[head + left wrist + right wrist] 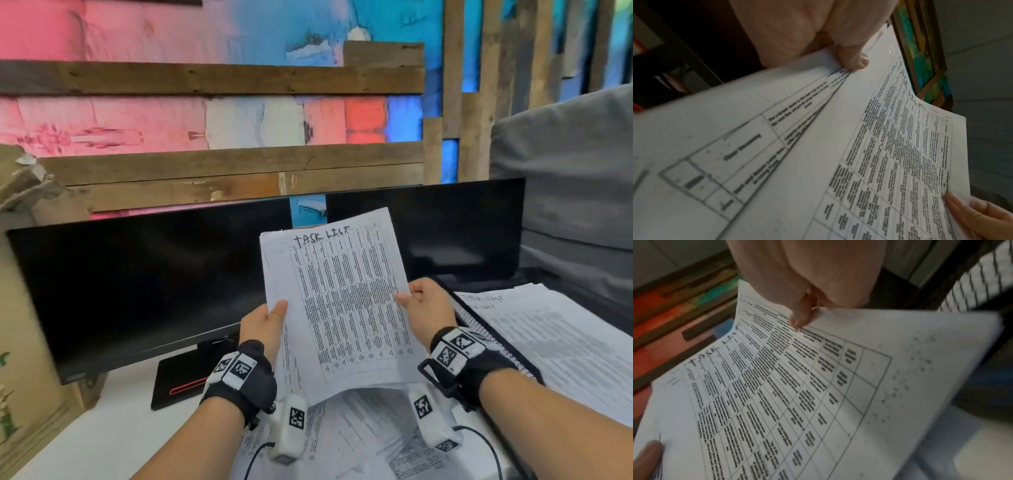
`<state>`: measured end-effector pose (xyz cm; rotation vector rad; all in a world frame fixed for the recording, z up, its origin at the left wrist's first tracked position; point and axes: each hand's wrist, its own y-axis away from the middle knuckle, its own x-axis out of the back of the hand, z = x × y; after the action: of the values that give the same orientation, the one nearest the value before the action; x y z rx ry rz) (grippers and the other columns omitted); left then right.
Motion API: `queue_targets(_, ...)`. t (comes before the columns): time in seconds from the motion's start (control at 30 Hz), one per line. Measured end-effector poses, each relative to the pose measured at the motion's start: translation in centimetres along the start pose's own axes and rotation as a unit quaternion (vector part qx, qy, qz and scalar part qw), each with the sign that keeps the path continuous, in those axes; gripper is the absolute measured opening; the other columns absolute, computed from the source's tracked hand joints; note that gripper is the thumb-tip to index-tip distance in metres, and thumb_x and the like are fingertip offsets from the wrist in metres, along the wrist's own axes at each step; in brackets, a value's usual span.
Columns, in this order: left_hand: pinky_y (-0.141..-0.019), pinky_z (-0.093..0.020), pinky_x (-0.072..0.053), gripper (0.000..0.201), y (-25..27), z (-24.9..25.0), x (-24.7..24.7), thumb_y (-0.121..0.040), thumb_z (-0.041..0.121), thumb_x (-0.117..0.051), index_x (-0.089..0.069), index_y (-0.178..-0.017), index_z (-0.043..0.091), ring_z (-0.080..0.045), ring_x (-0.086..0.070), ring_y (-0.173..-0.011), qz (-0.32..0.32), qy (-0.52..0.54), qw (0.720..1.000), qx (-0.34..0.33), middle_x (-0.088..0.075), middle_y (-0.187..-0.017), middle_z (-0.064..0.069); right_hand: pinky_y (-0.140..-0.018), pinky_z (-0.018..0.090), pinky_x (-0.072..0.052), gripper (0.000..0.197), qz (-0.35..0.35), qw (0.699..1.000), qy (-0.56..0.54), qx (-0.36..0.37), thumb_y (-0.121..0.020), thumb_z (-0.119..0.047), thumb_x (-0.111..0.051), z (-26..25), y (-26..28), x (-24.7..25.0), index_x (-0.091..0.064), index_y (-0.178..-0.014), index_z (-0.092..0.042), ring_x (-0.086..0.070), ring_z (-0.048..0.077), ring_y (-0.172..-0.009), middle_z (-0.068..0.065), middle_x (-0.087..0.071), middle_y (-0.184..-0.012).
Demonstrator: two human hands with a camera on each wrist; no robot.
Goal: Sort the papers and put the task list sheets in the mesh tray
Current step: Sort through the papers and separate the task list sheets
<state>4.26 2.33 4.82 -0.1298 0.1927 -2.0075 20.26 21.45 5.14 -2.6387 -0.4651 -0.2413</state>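
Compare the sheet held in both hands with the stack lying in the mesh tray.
The held sheet is raised nearly upright in front of the monitors; the stack in the mesh tray lies flat. The held sheet is pinched at its sides by the left hand and right hand; nothing touches the stack. The held sheet curls at its lower edge; the stack looks flat. Both show a handwritten TASK LIST heading over a printed table.

Two black flat computer monitors (147,287) stand across the middle of the frame. Two bare hands (265,325) are at lower centre, each wrist wearing one black strap. One black mesh tray (493,339) sits at the right. One brown cardboard box (24,308) fills the left edge. The white printed sheets (342,301) overlap too much to count.
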Motion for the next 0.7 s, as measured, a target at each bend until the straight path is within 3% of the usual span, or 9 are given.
queue_targets(0.1, -0.088, -0.044, -0.054, 0.018, -0.3, 1.7, -2.4, -0.094, 0.021, -0.056, -0.066, -0.079, 0.017, -0.033, -0.067, -0.093, -0.011, 0.014, 1.000, -0.017, -0.071, -0.095, -0.013, -0.064, 0.027, -0.046, 0.008, 0.059, 0.998, 0.030, 0.016, -0.089, -0.018, -0.065, -1.4, -1.5, 3.3, -0.060, -0.092, -0.012, -0.062, 0.017, -0.079, 0.001, -0.066, -0.088)
queue_targets(0.3, -0.088, -0.042, -0.053, 0.011, 0.1, 4.5, -10.0, -0.093, 0.019, -0.059, -0.066, -0.087, 0.013, -0.030, -0.066, -0.091, -0.090, 0.029, 0.995, -0.041, -0.070, -0.095, -0.011, -0.079, 0.031, -0.045, 0.020, 0.099, 0.989, 0.108, -0.013, -0.089, -0.020, -0.065, -1.9, -3.5, 12.3, -0.060, -0.106, -0.011, -0.059, 0.022, -0.093, 0.005, -0.062, -0.099)
queue_targets(0.47, -0.087, -0.041, -0.053, 0.017, 0.7, 5.0, -16.3, -0.091, 0.018, -0.061, -0.064, -0.075, 0.016, -0.030, -0.067, -0.090, -0.127, 0.016, 0.991, -0.037, -0.070, -0.088, -0.009, -0.069, 0.028, -0.042, 0.009, 0.134, 0.969, 0.199, -0.052, -0.087, -0.020, -0.063, -0.7, -4.2, 20.0, -0.063, -0.081, -0.013, -0.061, 0.026, -0.081, 0.006, -0.065, -0.080)
queue_targets(0.6, -0.086, -0.042, -0.053, 0.019, -0.2, 4.1, -18.6, -0.091, 0.019, -0.061, -0.062, -0.073, 0.013, -0.033, -0.066, -0.090, -0.092, -0.012, 0.995, -0.021, -0.069, -0.089, -0.013, -0.072, 0.033, -0.049, 0.010, 0.175, 0.949, 0.246, -0.091, -0.086, -0.016, -0.062, 0.9, -4.8, 24.7, -0.066, -0.083, -0.008, -0.061, 0.030, -0.081, 0.012, -0.067, -0.082)
queue_targets(0.7, -0.088, -0.041, -0.052, 0.013, -1.2, 3.5, -19.2, -0.091, 0.018, -0.061, -0.068, -0.091, 0.006, -0.030, -0.065, -0.089, -0.076, -0.019, 0.997, -0.011, -0.070, -0.096, -0.013, -0.075, 0.035, -0.050, 0.010, 0.179, 0.929, 0.298, -0.131, -0.087, -0.017, -0.058, 2.4, -5.4, 27.0, -0.064, -0.080, -0.012, -0.060, 0.033, -0.084, 0.013, -0.066, -0.084)
